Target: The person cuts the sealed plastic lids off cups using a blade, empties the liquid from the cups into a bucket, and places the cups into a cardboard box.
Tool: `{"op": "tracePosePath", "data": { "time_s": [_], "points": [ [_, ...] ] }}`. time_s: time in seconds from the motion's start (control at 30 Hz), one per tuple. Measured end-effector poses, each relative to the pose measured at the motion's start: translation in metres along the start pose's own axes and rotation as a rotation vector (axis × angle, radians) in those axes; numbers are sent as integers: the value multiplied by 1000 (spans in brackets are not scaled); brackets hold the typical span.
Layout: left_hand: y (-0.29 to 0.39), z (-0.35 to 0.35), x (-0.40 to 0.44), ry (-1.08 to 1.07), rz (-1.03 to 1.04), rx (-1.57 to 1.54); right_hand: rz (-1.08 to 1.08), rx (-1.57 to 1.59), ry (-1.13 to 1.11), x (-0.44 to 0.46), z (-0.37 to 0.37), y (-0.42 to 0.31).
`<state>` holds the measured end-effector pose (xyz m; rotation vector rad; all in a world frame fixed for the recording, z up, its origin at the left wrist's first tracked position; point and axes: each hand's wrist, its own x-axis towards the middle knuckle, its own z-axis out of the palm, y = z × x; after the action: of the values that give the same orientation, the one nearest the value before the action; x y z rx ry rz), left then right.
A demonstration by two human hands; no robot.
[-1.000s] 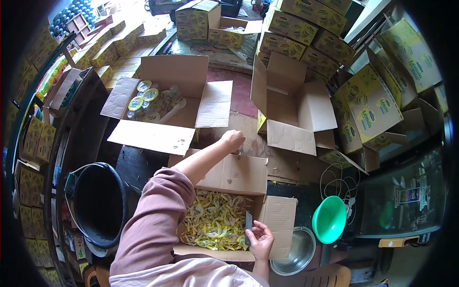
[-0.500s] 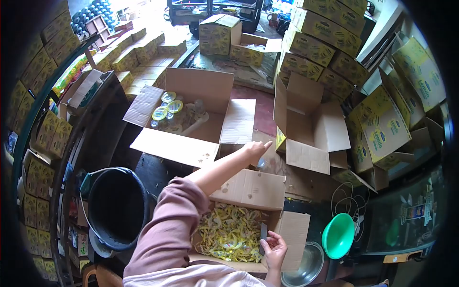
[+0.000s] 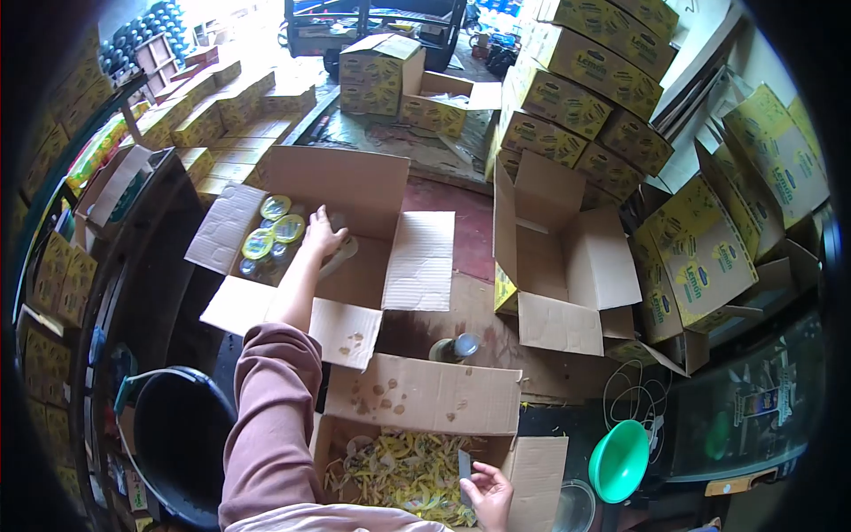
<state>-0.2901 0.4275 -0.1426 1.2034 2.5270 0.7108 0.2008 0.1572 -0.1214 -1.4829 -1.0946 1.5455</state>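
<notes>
My left hand [image 3: 325, 234] is over the open cardboard box [image 3: 359, 191] at centre left, its fingers apart, beside clear containers. Several jars with yellow-green lids [image 3: 288, 228] stand to its left inside that box. Between the thumb and fingers of my right hand [image 3: 489, 494] is a flat grey strip [image 3: 464, 474], held upright. That hand is at the right side of a nearer box [image 3: 425, 383] filled with yellow strips and scraps [image 3: 399, 470]. A clear glass jar [image 3: 456, 348] with a pale top stands between the two boxes.
Another open carton [image 3: 560, 324] is at centre right. A black bucket [image 3: 182, 443] stands at left, a green bowl [image 3: 619, 461] and a clear bowl [image 3: 576, 507] at right. Stacked lemon-printed cartons [image 3: 585, 89] rise behind. A white cable [image 3: 634, 399] lies near the green bowl.
My left hand has moved left from beside the glass jar to the containers in the open box. My right hand still holds the grey strip. The camera view has shifted.
</notes>
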Motion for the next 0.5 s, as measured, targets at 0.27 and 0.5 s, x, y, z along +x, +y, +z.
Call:
{"op": "tracePosePath", "data": {
  "time_s": [0.27,0.5],
  "points": [
    [6,32,10,29,222,152,21,-16,67,3,12,-27],
    [29,-1,-24,213,315,-80,-65,-22,32,-3,2,-19]
  ]
}}
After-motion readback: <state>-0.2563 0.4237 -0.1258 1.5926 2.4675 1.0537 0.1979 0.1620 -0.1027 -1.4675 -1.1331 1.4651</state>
